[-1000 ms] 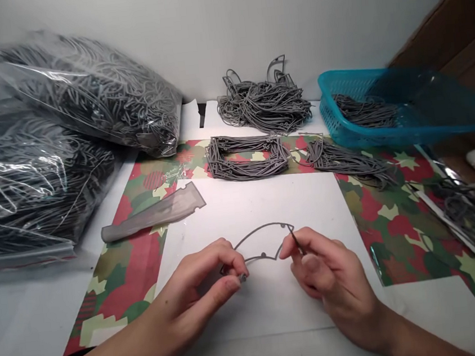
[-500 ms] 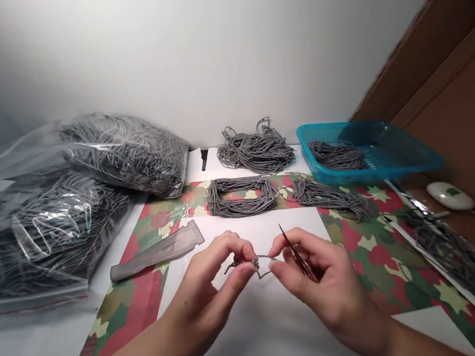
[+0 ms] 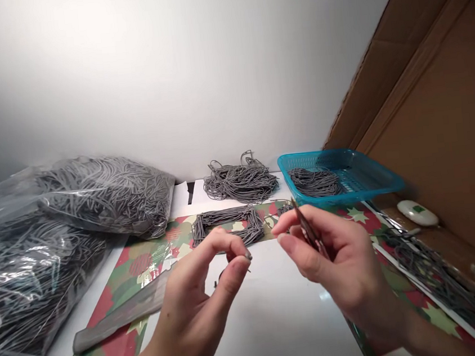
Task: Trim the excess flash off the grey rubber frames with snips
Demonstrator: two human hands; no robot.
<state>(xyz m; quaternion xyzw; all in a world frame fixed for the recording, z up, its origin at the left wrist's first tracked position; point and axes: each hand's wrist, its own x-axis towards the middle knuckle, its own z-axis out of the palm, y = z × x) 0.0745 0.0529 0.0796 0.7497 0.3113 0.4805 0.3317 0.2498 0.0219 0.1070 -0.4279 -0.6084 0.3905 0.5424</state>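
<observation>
My left hand [image 3: 209, 294] is closed in a pinch, thumb against forefinger, over the white sheet. A small grey bit shows at its fingertips, and a dark end pokes out behind the thumb; the rest of that thin grey rubber strip is hidden. Apart from it, to the right, my right hand [image 3: 340, 263] holds dark pointed tweezers [image 3: 307, 226] across the palm, tips upward. Its thumb and forefinger come close together, and I cannot make out anything between them. Just beyond the hands lies a rectangular bundle of grey rubber loops [image 3: 250, 222].
A tangled grey pile [image 3: 240, 182] lies at the back. To its right, a blue basket [image 3: 374, 189] holds more grey strands. Stuffed clear bags [image 3: 104, 197] crowd the left, near a grey translucent sleeve [image 3: 117, 321]. A white mouse-like object [image 3: 418, 213] and cardboard [image 3: 437, 100] stand right.
My hands have moved apart, and the thin grey loop once stretched between them no longer shows there. The right hand, still with the tweezers, is farther right. The view has shifted upward and right.
</observation>
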